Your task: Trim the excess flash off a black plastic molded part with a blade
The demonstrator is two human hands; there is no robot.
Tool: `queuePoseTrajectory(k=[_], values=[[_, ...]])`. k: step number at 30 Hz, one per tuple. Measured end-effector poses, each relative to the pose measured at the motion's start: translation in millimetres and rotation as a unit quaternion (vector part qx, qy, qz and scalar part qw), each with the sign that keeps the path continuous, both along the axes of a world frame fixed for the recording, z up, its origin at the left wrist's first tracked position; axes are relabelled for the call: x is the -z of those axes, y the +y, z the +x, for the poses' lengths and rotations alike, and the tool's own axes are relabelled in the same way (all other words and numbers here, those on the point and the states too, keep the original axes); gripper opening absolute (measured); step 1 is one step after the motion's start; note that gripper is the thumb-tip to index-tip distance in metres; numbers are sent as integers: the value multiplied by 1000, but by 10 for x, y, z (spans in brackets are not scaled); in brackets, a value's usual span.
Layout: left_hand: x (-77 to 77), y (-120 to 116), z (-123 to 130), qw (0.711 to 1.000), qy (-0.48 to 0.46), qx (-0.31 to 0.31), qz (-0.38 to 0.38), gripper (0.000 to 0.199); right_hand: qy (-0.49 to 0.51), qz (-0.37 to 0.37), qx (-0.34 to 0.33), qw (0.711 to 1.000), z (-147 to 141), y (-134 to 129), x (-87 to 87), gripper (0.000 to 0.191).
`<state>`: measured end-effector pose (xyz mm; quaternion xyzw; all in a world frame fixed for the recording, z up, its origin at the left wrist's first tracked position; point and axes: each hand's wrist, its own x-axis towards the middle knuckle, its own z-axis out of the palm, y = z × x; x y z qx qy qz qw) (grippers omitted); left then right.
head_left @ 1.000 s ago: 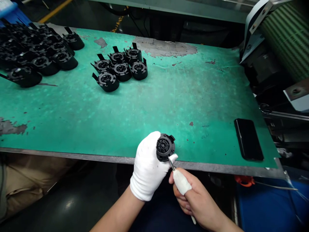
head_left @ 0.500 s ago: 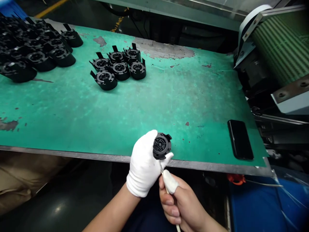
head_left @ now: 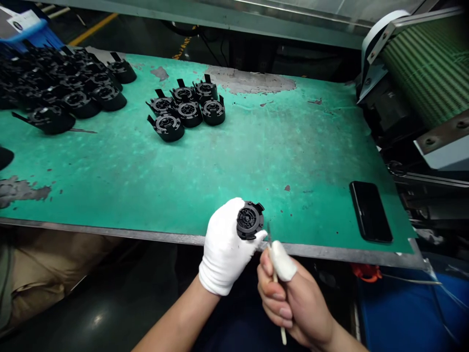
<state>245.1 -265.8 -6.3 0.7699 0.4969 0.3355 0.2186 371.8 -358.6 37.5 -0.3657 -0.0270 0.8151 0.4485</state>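
Observation:
My left hand [head_left: 225, 249], in a white glove, is closed around a round black plastic part [head_left: 250, 221] whose ribbed face is turned up toward me. It holds the part just above the table's front edge. My right hand [head_left: 293, 288], bare but for a white cover on the thumb, grips a slim knife-like tool [head_left: 283, 335] with a pale handle and a thin metal tip. That tip is blurred and points up, a little to the right of the black part and apart from it.
A small group of similar black parts [head_left: 188, 111] stands on the green table [head_left: 256, 156], with a larger cluster [head_left: 78, 100] at the left. A phone [head_left: 371, 211] lies at the right. Beyond it is a green-belted conveyor [head_left: 432, 68]. Someone's tan trousers [head_left: 44, 269] show at lower left.
My right hand has moved right with the tool, whose tip has come away from the lower rim of the black part. The whole view has shifted slightly.

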Motion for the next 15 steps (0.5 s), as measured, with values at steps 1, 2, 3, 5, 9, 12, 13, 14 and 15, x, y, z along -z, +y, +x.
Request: queuePoseTrajectory(k=[1,2,3,5,9,12,13,14,15], values=[[14,-1,-4,1000,-2,4,-3,56,6,-17,-22,1000,-31,-13,21,38],[34,-5,-9,1000,-3,6,1,58,12,-34,-39,999,-71,-32,48,37],[59,-11,-13,1000,-4,4,11,62,16,-51,-48,997,-114,-54,77,37],[109,-26,-18,999,-4,-4,33,70,18,-73,-46,996,-193,-94,129,37],[149,-45,-6,999,1,-14,40,72,7,-81,-20,997,-254,-125,184,36],[143,-47,15,999,10,-22,43,72,-3,-79,-13,997,-245,-126,187,38],[144,-51,20,999,12,-27,46,74,-14,-76,-4,997,-240,-125,178,41],[148,-56,22,998,12,-34,51,74,-31,-67,9,997,-234,-124,165,43],[153,-62,22,997,10,-45,60,72,-50,-50,22,997,-227,-121,146,45]])
